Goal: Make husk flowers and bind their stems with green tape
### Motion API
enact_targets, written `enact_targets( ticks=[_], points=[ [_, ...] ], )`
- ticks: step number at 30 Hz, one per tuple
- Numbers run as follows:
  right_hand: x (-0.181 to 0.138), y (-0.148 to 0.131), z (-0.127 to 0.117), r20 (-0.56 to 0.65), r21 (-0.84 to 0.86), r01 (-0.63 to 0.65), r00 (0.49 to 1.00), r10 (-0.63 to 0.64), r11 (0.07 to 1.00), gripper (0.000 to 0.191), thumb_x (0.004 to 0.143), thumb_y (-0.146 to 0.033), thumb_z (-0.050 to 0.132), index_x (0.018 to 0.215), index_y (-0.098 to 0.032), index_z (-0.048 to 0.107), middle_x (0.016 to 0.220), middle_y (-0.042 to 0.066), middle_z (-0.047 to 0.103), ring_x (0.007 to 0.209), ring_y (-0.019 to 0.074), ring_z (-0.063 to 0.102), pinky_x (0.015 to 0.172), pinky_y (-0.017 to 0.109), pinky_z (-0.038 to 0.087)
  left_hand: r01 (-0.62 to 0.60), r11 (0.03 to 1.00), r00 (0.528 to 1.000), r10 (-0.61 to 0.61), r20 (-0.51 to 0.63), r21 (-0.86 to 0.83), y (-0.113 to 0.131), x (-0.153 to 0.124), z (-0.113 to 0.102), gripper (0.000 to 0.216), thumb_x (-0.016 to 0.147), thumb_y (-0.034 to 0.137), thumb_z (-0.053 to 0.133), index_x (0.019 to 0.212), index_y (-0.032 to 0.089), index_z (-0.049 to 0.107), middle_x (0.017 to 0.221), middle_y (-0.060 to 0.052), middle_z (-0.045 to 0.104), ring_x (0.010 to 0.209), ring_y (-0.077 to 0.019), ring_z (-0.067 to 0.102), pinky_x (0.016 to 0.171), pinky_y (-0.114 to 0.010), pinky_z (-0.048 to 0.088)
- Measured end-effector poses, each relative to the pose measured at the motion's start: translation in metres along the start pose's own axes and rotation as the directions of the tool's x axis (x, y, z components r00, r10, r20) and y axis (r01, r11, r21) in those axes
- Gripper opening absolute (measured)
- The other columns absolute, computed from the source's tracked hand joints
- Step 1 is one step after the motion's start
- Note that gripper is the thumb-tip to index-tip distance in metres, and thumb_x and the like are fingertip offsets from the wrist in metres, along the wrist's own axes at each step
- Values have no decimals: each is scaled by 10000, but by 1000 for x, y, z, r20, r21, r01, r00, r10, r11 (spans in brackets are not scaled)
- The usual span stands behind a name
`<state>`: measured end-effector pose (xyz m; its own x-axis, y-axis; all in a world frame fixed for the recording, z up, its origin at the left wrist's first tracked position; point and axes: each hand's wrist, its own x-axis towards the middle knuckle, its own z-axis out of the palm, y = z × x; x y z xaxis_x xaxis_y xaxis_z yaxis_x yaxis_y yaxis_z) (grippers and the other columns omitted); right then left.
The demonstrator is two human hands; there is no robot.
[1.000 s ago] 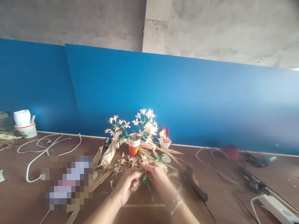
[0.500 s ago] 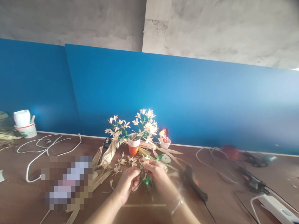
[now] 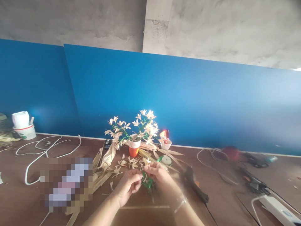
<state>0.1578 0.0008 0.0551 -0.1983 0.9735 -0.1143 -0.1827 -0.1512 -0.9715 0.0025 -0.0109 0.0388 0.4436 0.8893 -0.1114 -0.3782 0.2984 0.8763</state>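
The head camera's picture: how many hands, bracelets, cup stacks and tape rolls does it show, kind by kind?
Hands: 2, the left hand and the right hand
Bracelet: 1
Cup stack: 1
Tape roll: 1
Total: 5

Two hands [image 3: 128, 185] [image 3: 161, 175], one bracelet [image 3: 180, 206], one tape roll [image 3: 166, 160], one cup stack [image 3: 134, 150]

bare hands [image 3: 129, 183], a thin shiny bracelet [image 3: 180, 204] on the right wrist [image 3: 176, 195].
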Motion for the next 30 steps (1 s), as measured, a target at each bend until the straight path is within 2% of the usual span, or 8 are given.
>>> enact_targets(
  ticks=[4,10,15,18,22,26,30],
  points=[
    [-1,0,0,-17,8,-7,1000,7,1000,339,588,-363,783,561,-172,504,511,-71,387,506,74,298,521,245,213,-8,998,1000,9,-15,60,-1,1,-1,290,609,371,707,601,171,497,420,79,416,395,-43,303,424,-200,150],
    [-2,-6,5,-49,-88,-49,998,45,995,321,608,-370,741,536,-173,498,497,-62,419,497,77,317,516,252,213,-53,967,980,98,-173,250,-6,6,-2,215,625,322,663,593,180,504,397,94,389,378,-52,288,411,-195,166],
    [-5,-10,14,-184,-192,-63,983,28,979,261,612,-340,712,537,-164,535,465,-71,390,478,71,284,497,247,192,-71,886,939,215,-269,459,-8,10,-1,179,606,287,633,570,190,487,448,94,414,419,-71,342,440,-198,252],
    [-6,-9,17,-232,-204,-83,972,34,975,217,606,-321,704,547,-158,573,477,-58,438,484,78,330,497,244,217,-99,765,908,331,-256,636,-9,10,-2,114,639,258,578,574,184,520,517,57,509,507,-110,461,514,-218,344],
    [-6,-8,19,-241,-211,-86,970,33,974,198,614,-315,701,551,-154,604,485,-49,464,482,80,341,494,248,224,-115,538,855,482,-193,835,-10,4,-1,78,683,205,523,616,189,558,584,21,613,570,-151,553,566,-243,402],
    [-5,-6,18,-229,-231,-96,973,42,968,191,628,-303,690,549,-148,611,474,-55,438,476,75,321,494,251,214,-145,282,794,605,-58,948,-13,0,2,110,714,153,501,638,197,567,602,4,645,537,-152,580,535,-237,416],
    [-2,-4,17,-194,-250,-68,981,18,966,215,632,-331,678,545,-146,612,469,-49,456,475,79,327,496,251,219,-197,55,705,702,102,979,-20,1,1,131,727,105,478,691,193,568,635,-17,647,549,-164,611,525,-240,441]
  ],
)
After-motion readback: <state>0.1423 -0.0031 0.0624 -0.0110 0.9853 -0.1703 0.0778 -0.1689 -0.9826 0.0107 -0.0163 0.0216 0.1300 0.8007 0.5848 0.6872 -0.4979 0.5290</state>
